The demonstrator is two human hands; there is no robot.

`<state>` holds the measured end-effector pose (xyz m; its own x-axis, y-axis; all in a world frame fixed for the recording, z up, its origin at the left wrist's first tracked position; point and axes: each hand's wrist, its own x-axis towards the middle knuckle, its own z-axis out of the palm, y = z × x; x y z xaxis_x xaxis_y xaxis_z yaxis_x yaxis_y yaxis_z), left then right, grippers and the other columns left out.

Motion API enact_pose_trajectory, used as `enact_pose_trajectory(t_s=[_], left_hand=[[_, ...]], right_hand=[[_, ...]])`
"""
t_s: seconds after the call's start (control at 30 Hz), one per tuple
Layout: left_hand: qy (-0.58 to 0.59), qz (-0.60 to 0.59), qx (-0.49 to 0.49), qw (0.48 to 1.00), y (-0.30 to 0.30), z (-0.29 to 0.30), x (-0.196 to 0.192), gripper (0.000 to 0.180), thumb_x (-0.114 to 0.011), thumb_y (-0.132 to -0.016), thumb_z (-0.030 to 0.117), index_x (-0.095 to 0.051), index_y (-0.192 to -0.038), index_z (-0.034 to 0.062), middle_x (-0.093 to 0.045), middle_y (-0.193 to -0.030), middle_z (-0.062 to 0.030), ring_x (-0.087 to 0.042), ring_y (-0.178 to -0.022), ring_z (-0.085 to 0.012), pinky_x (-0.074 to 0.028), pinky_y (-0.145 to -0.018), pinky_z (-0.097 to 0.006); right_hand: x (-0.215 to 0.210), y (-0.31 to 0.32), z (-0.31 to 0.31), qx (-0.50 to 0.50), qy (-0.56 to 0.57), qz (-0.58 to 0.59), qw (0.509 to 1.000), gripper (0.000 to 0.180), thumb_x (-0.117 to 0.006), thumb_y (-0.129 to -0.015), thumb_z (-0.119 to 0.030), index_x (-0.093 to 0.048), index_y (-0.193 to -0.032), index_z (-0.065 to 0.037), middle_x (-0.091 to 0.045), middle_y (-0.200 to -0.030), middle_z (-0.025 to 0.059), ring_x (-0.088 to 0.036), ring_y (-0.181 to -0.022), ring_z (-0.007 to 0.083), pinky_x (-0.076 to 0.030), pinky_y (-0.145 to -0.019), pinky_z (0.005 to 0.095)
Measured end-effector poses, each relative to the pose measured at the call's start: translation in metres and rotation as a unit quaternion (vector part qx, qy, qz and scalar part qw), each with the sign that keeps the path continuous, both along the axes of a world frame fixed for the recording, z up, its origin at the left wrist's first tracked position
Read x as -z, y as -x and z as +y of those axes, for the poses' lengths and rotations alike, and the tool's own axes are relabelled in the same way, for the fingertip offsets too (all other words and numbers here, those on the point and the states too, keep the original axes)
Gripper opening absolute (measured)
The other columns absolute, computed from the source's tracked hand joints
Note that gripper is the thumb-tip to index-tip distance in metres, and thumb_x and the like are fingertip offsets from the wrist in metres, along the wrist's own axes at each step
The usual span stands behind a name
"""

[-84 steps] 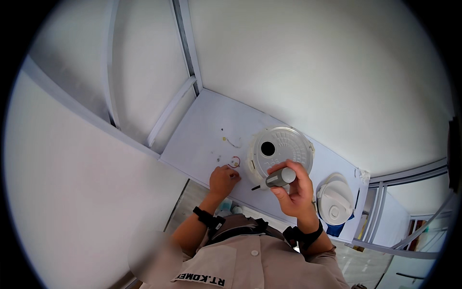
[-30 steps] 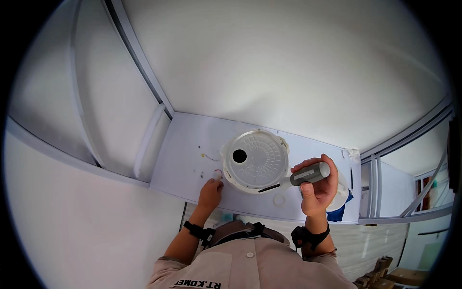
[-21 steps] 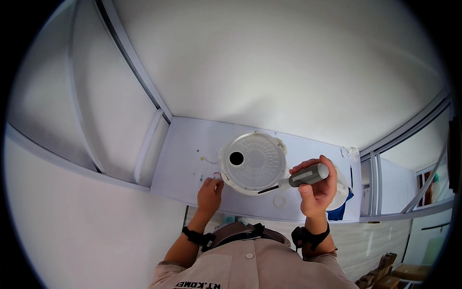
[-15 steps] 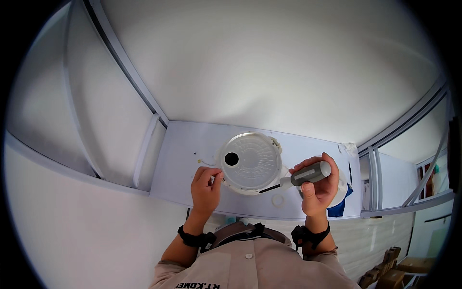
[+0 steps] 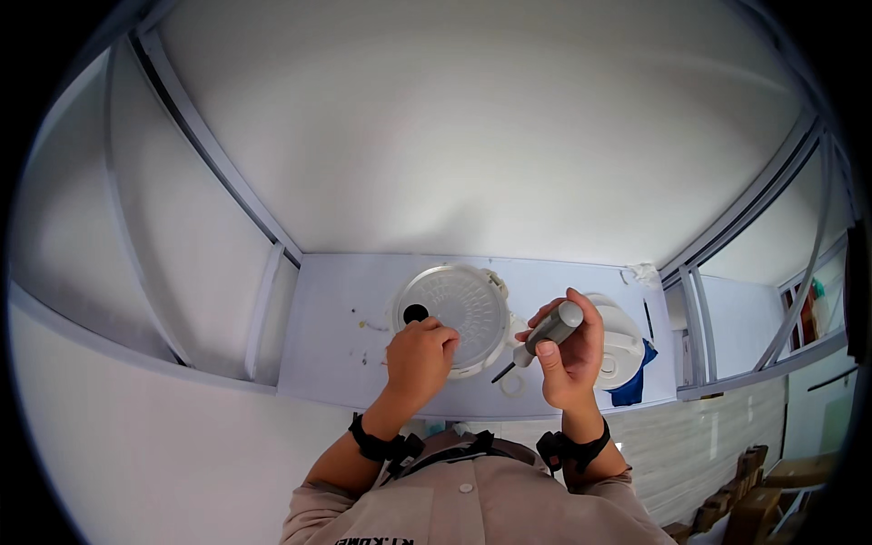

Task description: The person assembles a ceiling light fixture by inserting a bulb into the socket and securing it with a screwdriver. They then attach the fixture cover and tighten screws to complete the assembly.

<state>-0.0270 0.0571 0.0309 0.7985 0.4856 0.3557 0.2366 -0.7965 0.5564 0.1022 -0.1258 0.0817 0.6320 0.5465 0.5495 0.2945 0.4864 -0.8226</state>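
Note:
My right hand (image 5: 572, 359) grips a screwdriver (image 5: 554, 329) by its grey handle, its dark shaft pointing down and left over the table. My left hand (image 5: 420, 361) is closed, fingertips pinched together above the near left part of a round appliance lid (image 5: 468, 313). What the pinch holds, if anything, is hidden. The lid is whitish, with a dimpled translucent or metallic disc and a round dark hole at its left. A pale ring (image 5: 511, 385) lies on the table just below the screwdriver tip.
Right of my right hand stands a white rounded part (image 5: 618, 338) on a blue cloth (image 5: 633, 386). A thin dark rod (image 5: 649, 320) and crumpled clear plastic (image 5: 645, 274) lie farther right. Small bits (image 5: 365, 325) are scattered left of the lid. Framed panels wall the white table (image 5: 318, 363).
My left hand has moved right, from the lid's left edge to above its disc. My right hand still holds the screwdriver, its shaft now away from the lid's rim. The view has shifted slightly.

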Motion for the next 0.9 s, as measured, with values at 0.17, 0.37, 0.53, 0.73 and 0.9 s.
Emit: enact_pose_trajectory(t_s=[0.17, 0.37, 0.53, 0.73, 0.9], left_hand=[[0.02, 0.009, 0.005, 1.0, -0.001, 0.001, -0.001, 0.003, -0.079, -0.086, 0.013, -0.08, -0.089, 0.0125, -0.072, -0.089, -0.0021, -0.069, -0.085, -0.0265, -0.056, -0.072, -0.041], [0.041, 0.032, 0.003, 0.999, 0.003, 0.002, -0.005, 0.011, -0.078, -0.089, 0.014, -0.079, -0.099, 0.0109, -0.071, -0.091, -0.0051, -0.07, -0.089, -0.0268, -0.056, -0.076, -0.038], [0.073, 0.047, 0.015, 0.996, 0.004, 0.004, -0.013, 0.021, -0.081, -0.085, 0.014, -0.077, -0.106, 0.0125, -0.071, -0.095, -0.0034, -0.069, -0.087, -0.026, -0.056, -0.074, -0.04], [0.016, 0.029, 0.041, 0.999, -0.013, 0.003, -0.014, 0.039, -0.085, -0.082, 0.025, -0.075, -0.115, 0.0079, -0.068, -0.116, -0.0081, -0.064, -0.111, -0.0309, -0.054, -0.093, -0.042], [-0.093, 0.029, 0.099, 0.99, -0.039, -0.014, -0.012, 0.064, -0.081, -0.087, 0.044, -0.068, -0.136, 0.0067, -0.05, -0.158, -0.0147, -0.045, -0.143, -0.0421, -0.038, -0.117, -0.055]], right_hand=[[-0.011, -0.007, 0.004, 0.051, -0.042, -0.022, 0.998, 0.069, -0.072, -0.102, -0.017, -0.034, -0.158, -0.003, -0.058, -0.124, 0.0168, -0.063, -0.109, 0.0239, -0.062, -0.093, 0.0433], [-0.015, -0.01, 0.006, 0.055, -0.053, -0.026, 0.997, 0.069, -0.072, -0.101, -0.015, -0.034, -0.158, -0.004, -0.058, -0.125, 0.0164, -0.064, -0.109, 0.0248, -0.061, -0.095, 0.0444], [-0.01, -0.012, 0.012, 0.093, -0.059, -0.037, 0.993, 0.069, -0.072, -0.1, -0.012, -0.034, -0.157, -0.003, -0.058, -0.129, 0.0173, -0.066, -0.113, 0.0284, -0.057, -0.103, 0.048], [-0.002, -0.029, 0.029, 0.2, -0.074, -0.104, 0.972, 0.07, -0.074, -0.099, -0.007, -0.035, -0.156, -0.005, -0.057, -0.139, 0.0233, -0.066, -0.123, 0.0344, -0.057, -0.104, 0.0471], [0.008, -0.04, 0.04, 0.196, -0.055, -0.1, 0.974, 0.069, -0.072, -0.1, -0.005, -0.034, -0.158, -0.005, -0.056, -0.144, 0.0265, -0.068, -0.123, 0.0347, -0.06, -0.099, 0.0417]])
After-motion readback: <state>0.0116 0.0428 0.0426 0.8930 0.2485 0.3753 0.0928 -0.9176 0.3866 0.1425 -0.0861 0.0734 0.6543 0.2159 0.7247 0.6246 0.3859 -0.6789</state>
